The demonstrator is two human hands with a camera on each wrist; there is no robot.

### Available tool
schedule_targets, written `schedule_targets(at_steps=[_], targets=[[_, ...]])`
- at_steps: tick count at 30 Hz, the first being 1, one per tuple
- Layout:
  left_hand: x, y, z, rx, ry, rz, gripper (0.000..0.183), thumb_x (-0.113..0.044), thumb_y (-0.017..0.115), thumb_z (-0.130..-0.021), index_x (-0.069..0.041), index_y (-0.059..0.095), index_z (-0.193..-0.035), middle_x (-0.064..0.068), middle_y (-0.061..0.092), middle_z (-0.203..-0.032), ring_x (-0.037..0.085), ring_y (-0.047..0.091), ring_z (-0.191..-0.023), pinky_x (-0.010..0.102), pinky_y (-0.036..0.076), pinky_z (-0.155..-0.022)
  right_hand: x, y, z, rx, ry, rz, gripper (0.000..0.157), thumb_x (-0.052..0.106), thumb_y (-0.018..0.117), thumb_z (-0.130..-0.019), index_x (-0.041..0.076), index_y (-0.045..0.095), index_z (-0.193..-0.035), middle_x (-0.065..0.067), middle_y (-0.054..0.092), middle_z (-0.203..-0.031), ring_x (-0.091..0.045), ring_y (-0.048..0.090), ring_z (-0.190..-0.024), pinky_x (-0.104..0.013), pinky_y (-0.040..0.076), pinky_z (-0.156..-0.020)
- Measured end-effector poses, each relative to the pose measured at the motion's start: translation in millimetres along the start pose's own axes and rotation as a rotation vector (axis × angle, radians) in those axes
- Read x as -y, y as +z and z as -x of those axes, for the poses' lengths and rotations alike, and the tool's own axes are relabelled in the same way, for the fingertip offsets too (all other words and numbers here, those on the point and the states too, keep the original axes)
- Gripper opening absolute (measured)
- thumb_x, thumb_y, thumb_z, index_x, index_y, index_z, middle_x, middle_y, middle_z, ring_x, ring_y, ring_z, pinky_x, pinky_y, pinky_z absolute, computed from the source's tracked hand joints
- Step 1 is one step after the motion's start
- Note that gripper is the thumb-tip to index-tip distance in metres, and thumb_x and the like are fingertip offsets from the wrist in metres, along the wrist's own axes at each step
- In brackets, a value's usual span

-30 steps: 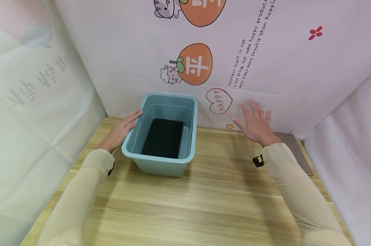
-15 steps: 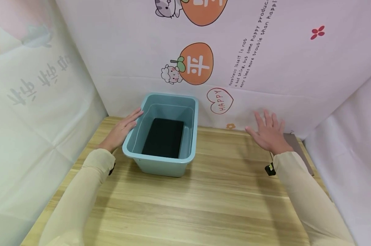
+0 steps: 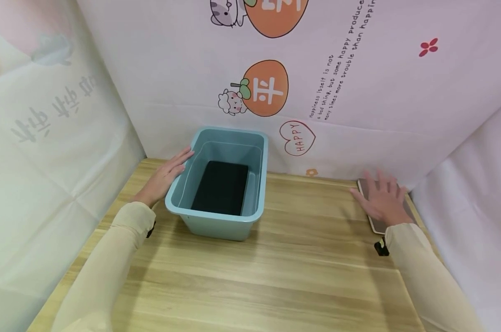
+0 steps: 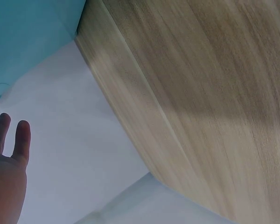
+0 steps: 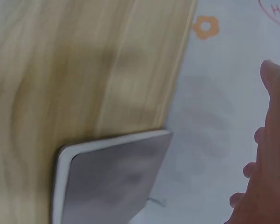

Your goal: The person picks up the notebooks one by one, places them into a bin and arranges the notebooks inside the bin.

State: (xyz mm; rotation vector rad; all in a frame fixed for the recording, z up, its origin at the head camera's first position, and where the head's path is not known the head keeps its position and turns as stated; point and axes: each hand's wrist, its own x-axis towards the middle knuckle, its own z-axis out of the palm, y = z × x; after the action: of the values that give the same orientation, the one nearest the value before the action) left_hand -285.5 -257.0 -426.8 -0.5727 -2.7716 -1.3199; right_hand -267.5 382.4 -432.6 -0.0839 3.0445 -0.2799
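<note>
A light blue plastic bin (image 3: 217,227) stands on the wooden table by the back wall. Inside it lies a flat black rectangular thing (image 3: 221,188). My left hand (image 3: 161,177) rests with straight fingers against the bin's left rim; two of its fingertips (image 4: 22,137) show in the left wrist view, close to the bin. At the far right corner lies a brown-grey notebook (image 3: 377,225) with pale page edges. My right hand (image 3: 384,200) is spread above it and holds nothing. In the right wrist view a gap shows between this hand and the notebook (image 5: 116,179).
A white printed cloth (image 3: 350,83) hangs behind the table (image 3: 292,272), with more cloth at the left (image 3: 63,152) and right (image 3: 474,184). The notebook sits close to the back and right cloths.
My right hand has moved rightward and closer to me, from in front of the back cloth to above the notebook, still spread. My left hand and the bin have stayed put.
</note>
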Motion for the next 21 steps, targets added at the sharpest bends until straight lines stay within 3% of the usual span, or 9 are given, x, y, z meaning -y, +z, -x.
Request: schedule_targets(at_steps=[12, 21], targets=[[2.4, -0.2, 0.5, -0.008, 0.009, 0.011, 0.048, -0.051, 0.031, -0.110, -0.045, 0.030, -0.158, -0.022, 0.014, -0.170, 0.015, 0.011, -0.161, 0.063, 0.011, -0.127, -34, 8.2, 18, -0.013, 0.046, -0.045, 0.090, 0.067, 0.025, -0.103, 0.010, -0.009, -0.164, -0.039, -0.012, -0.163, -0.073, -0.005, -0.142, -0.091, -0.005, -0.100], [4.3, 0.3, -0.2, -0.006, 0.000, 0.021, 0.049, -0.053, 0.031, -0.109, -0.047, 0.030, -0.158, -0.017, 0.015, -0.172, 0.016, 0.010, -0.161, 0.065, 0.010, -0.127, -63, 18.7, 33, 0.037, 0.115, -0.108, 0.093, 0.067, 0.023, -0.104, 0.005, -0.015, -0.161, -0.042, -0.022, -0.159, -0.076, -0.011, -0.138, -0.093, -0.005, -0.095]])
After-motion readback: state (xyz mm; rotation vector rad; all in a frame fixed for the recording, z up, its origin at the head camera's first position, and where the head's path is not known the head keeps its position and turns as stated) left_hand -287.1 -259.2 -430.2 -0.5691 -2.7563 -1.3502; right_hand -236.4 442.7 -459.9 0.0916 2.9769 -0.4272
